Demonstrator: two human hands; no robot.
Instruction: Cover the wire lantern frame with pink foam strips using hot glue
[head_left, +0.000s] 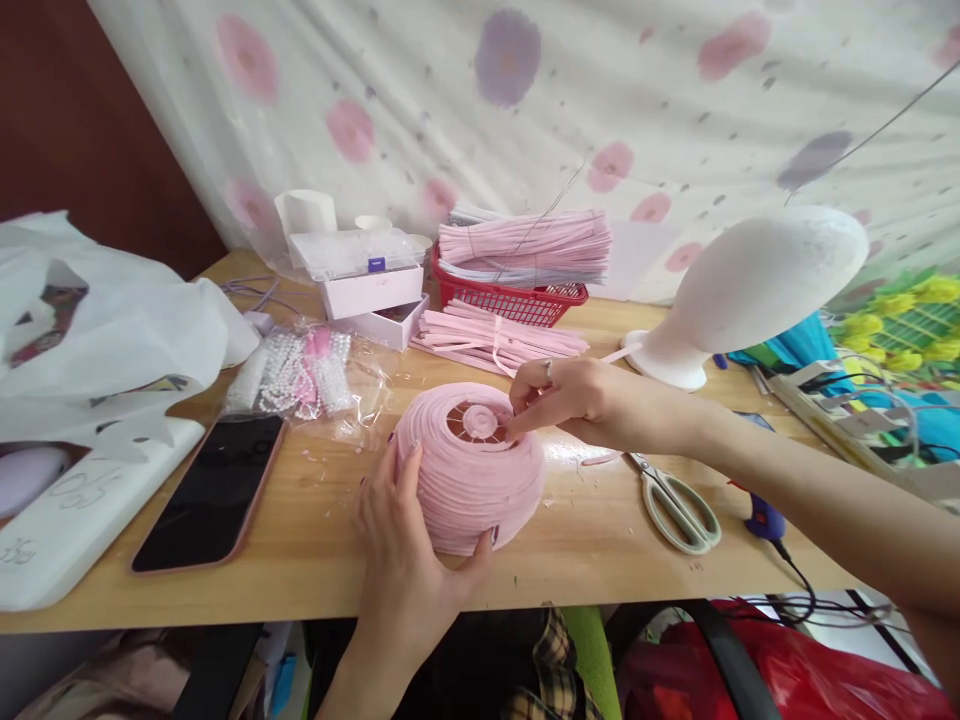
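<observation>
A round pink dome [480, 480], wound in rows of fuzzy strip, sits on the wooden table. Its top has a round gap with thin spokes around a small pink coil [480, 422]. My left hand [412, 535] grips the dome's near left side, thumb and fingers spread around it. At the right edge of the gap, my right hand [562, 395] pinches a pink fuzzy strip [621, 352], whose free end pokes out behind the hand. The fingertips hide where the strip meets the dome.
Behind lie bundled pink strips [499, 338] and a red basket [510, 300] of more bundles. Scissors [679, 510], a blue-handled tool [765, 518] and a white mannequin head [765, 280] stand right. Left are a phone [210, 490], bagged beads [300, 370] and a white plastic bag [112, 320].
</observation>
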